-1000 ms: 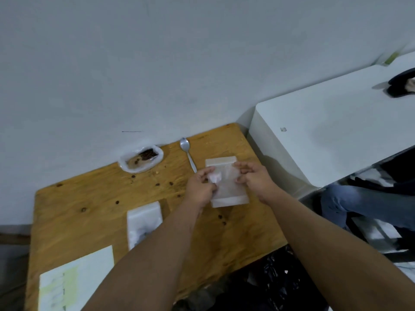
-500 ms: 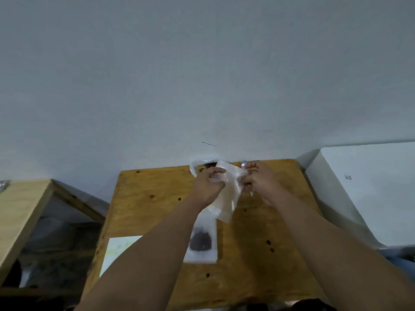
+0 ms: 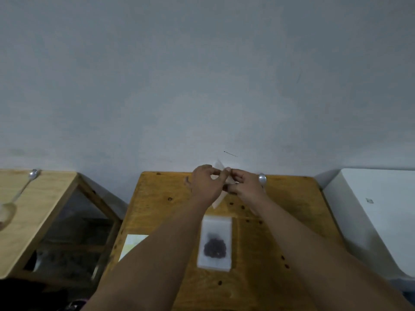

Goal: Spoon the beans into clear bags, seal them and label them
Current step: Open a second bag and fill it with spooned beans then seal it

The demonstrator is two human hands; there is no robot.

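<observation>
Both hands hold an empty clear bag (image 3: 218, 200) up over the far edge of the wooden table (image 3: 289, 205). My left hand (image 3: 205, 184) pinches its top edge from the left. My right hand (image 3: 243, 184) pinches the same edge from the right. The bag hangs between them, mostly hidden. A filled clear bag (image 3: 214, 243) with dark beans lies flat on the table between my forearms. The bowl of a metal spoon (image 3: 262, 178) shows just behind my right hand. A pale label sheet (image 3: 132, 243) lies at the table's left edge.
A second wooden table (image 3: 36, 212) stands to the left with a long spoon (image 3: 21, 189) and a pale bowl on it. A white cabinet (image 3: 377, 212) stands at the right. A grey wall is right behind the table. A few loose beans dot the tabletop.
The view swung left and up. Both hands lifted the empty bag off the table toward the far edge and drew closer together at its top.
</observation>
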